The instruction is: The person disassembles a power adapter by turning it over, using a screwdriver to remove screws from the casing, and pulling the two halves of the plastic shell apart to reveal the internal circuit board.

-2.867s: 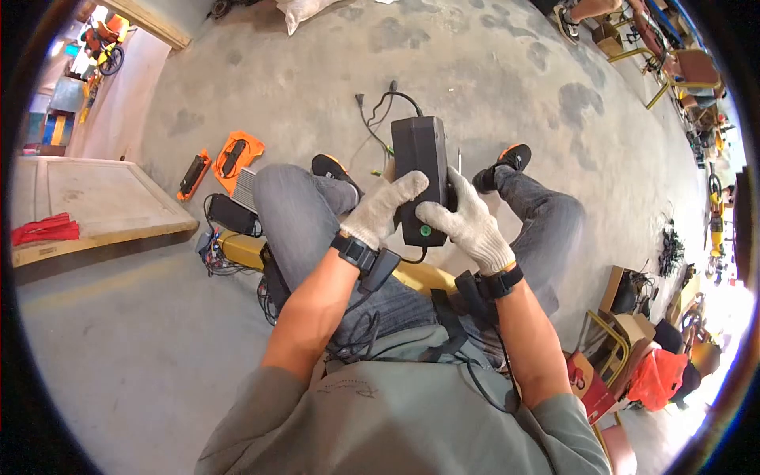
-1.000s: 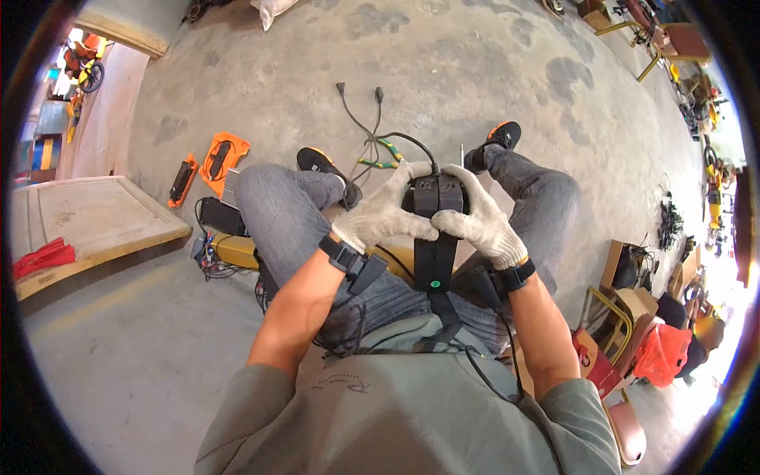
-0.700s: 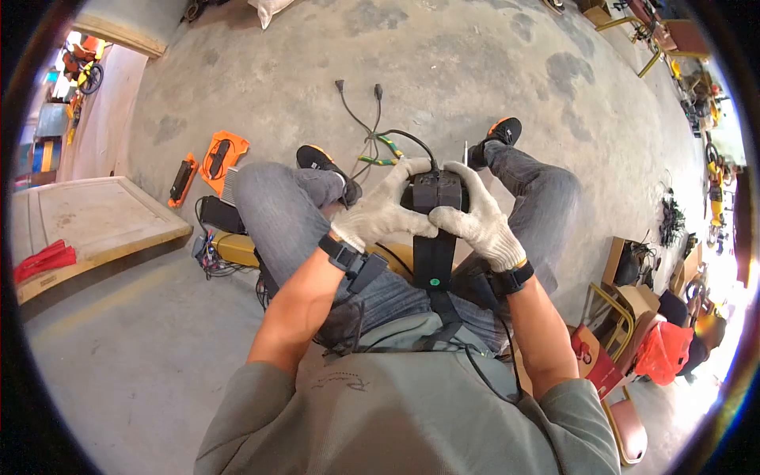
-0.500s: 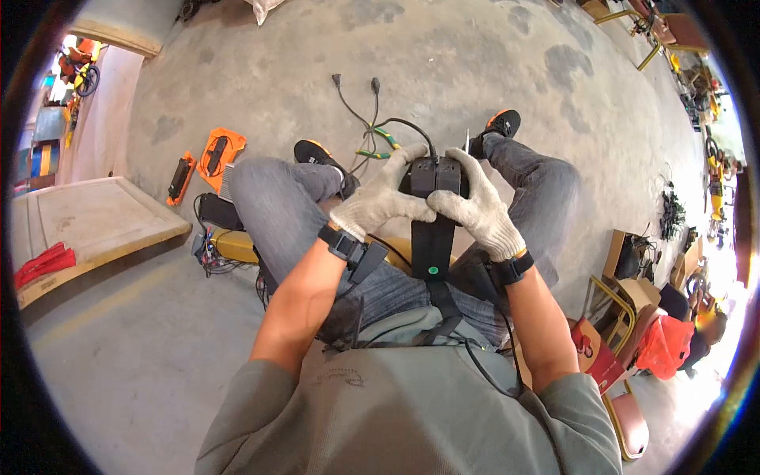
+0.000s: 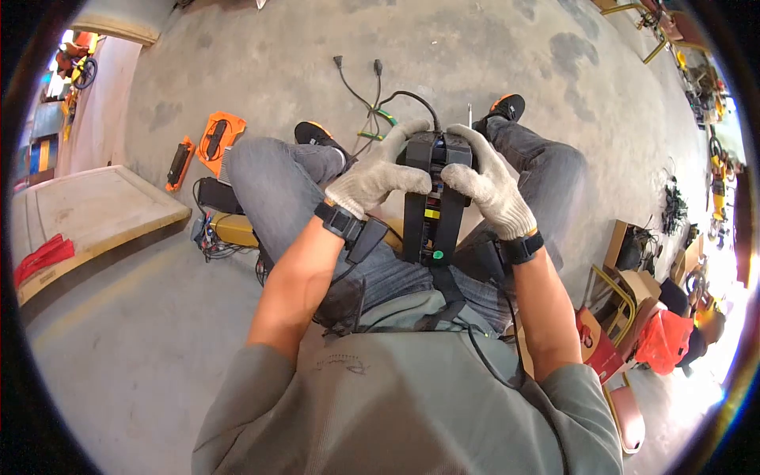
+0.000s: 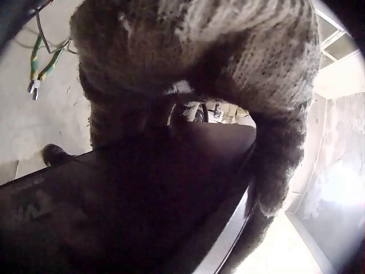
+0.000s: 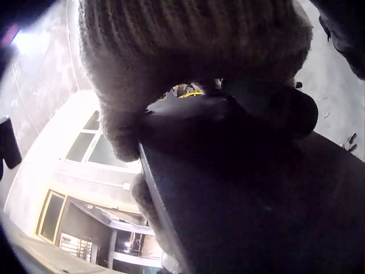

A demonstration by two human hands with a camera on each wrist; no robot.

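Note:
Between the person's knees, a black power adapter [image 5: 452, 224] stands on edge, its casing parted along the seam. Through the gap show inner parts, among them a yellow piece [image 5: 431, 214]. The left hand [image 5: 378, 176], in a knitted white glove, grips the left casing half [image 5: 416, 226], thumb near the seam. Gloved likewise, the right hand [image 5: 492, 186] grips the other half with its thumb on the top. A green dot marks the lower end. From the far end a black cord [image 5: 413, 94] runs to two plugs on the floor. Both wrist views show the dark casing close up.
Green-handled pliers [image 6: 35, 74] lie on the floor beyond the left hand. A thin screwdriver-like shaft [image 5: 469, 115] stands out near the right shoe. Orange casing parts [image 5: 220, 142] lie by the left knee, and a wooden panel [image 5: 103, 210] is at the left.
First the adapter was held flat and whole; it was then turned on edge with the end facing up. The two casing halves have since come apart, exposing the inside.

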